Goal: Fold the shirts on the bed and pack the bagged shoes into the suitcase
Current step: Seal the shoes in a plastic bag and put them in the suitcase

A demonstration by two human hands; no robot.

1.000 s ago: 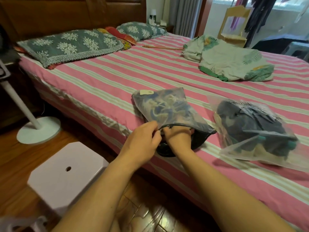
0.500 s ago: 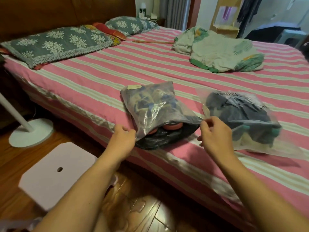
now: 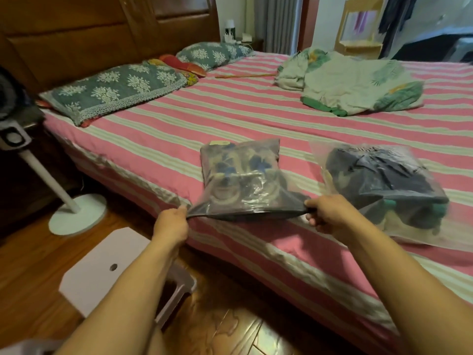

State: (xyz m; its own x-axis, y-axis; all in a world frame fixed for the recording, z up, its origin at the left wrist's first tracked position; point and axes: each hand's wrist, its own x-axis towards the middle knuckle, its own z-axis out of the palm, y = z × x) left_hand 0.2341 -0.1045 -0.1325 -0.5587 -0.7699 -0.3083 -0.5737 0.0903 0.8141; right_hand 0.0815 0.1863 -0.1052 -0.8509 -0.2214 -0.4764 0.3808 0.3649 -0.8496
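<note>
Left hand point(image 3: 171, 222) and right hand point(image 3: 328, 215) pinch the translucent grey plastic shoe bag's point(image 3: 243, 180) near corners, at 7 and 5 o'clock; its pale label point(image 3: 219, 142) is unreadable.

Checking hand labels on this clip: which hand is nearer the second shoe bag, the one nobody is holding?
Right. The right hand pinches the near bag's right corner, just left of the second bag. The left hand holds the opposite corner, farther away.

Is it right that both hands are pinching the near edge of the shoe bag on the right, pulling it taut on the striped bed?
Not quite. The head view shows the left hand and right hand pinching the left shoe bag; the right shoe bag lies untouched. The rest holds: near edge taut, on the striped bed.
</note>
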